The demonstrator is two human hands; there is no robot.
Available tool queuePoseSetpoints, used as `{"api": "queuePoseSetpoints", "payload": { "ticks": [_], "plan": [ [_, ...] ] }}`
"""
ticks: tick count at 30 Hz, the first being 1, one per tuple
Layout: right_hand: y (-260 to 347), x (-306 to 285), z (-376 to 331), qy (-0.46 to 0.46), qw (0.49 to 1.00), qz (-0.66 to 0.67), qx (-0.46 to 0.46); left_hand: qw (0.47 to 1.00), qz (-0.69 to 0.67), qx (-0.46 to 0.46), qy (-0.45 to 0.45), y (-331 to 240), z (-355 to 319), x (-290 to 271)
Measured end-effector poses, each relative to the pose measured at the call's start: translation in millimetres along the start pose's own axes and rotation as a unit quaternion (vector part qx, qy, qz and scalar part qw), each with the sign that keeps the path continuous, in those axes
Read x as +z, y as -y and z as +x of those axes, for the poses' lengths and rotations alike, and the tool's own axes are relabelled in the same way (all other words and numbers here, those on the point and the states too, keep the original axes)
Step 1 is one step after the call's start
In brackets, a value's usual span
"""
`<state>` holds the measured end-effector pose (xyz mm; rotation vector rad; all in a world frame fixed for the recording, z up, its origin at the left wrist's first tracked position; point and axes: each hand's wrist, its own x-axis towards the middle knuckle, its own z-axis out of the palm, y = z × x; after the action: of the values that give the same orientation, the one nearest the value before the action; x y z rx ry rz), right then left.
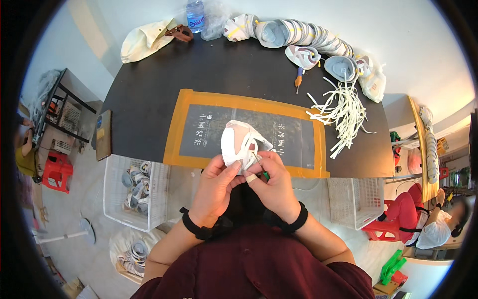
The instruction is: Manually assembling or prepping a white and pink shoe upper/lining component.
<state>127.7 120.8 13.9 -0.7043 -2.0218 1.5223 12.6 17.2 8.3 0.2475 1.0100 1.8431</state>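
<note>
A small white and pale pink shoe upper [238,142] is raised over the near edge of the table mat, its toe pointing away from me. My left hand [211,188] is closed on its near left side, thumb pressed against the upper. At the right side of the lacing my right hand [275,185] is closed in a pinch, with a bandage-like wrap round one digit. A thin, dark, needle-like tool seems to stick out of this pinch; a bit of green shows below, mostly hidden by the fingers. White lacing strips cross the shoe's front.
Tape edges the dark mat [199,133]. White laces [343,112] lie loose on the right, near an orange-handled tool [298,80]. Stacked shoe uppers [313,37] line the back. A phone [103,135] sits at left. Crates [160,199] flank me; another person sits far right.
</note>
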Motion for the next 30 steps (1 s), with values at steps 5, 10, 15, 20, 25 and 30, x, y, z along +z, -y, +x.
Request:
{"api": "queuePoseSetpoints", "payload": {
  "ticks": [5,10,15,20,25,30],
  "plan": [
    [-4,-6,-9,0.021,0.999,0.038,0.011,0.998,0.056,0.021,-0.003,4,1,-9],
    [-1,1,-3,-0.016,0.997,0.033,0.062,0.993,0.116,0.005,0.015,-1,-5,-16],
    [4,4,-7,0.011,0.986,0.099,0.134,0.988,0.153,0.024,0.009,-2,-8,-19],
    [1,-4,-4,0.091,0.967,0.193,0.136,0.976,0.214,0.041,0.004,-1,-19,-23],
    [0,7,0,0.114,0.956,0.248,0.109,0.995,0.09,0.021,0.027,-5,-17,-15],
    [3,4,0,0.019,0.969,0.2,0.144,0.996,0.08,0.032,0.0,-2,-12,-8]
  ]
}}
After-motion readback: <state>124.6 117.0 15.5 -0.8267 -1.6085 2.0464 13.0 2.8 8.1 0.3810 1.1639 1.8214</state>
